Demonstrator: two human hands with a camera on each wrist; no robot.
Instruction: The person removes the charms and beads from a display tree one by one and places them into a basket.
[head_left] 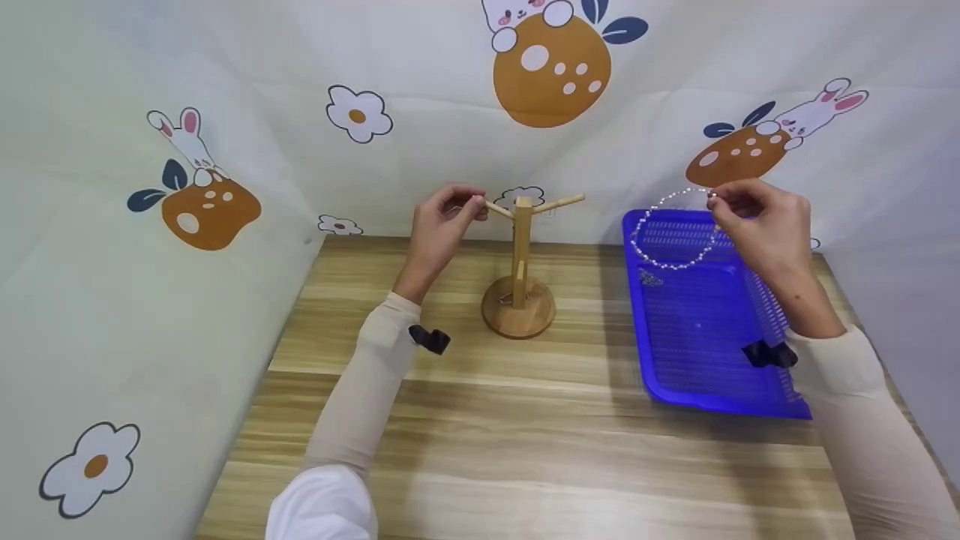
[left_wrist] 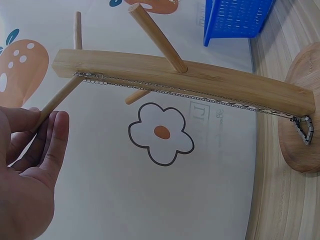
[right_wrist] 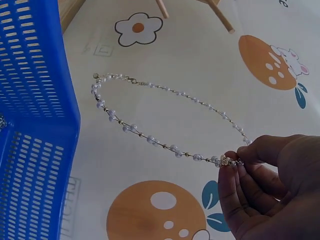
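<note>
A wooden stand (head_left: 523, 247) with a round base and several pegs stands upright on the table. My left hand (head_left: 444, 232) pinches the tip of its upper left peg (left_wrist: 61, 96). From that peg a thin silver chain necklace (left_wrist: 170, 92) hangs along the post, its pendant (left_wrist: 306, 131) low by the base. With thumb and fingers my right hand (head_left: 765, 225) pinches a pearl bead necklace (right_wrist: 150, 140), which hangs in an open loop above the blue basket (head_left: 646, 360). A small clasp (right_wrist: 132, 80) shows on the loop's far side in the right wrist view.
Inside the blue basket, near its left wall, lies a small silver chain (head_left: 651, 278). The wooden table (head_left: 480, 450) meets a printed cloth backdrop (head_left: 435, 45) behind the stand and at both sides. A bare upper right peg (head_left: 559, 203) sticks out toward the basket.
</note>
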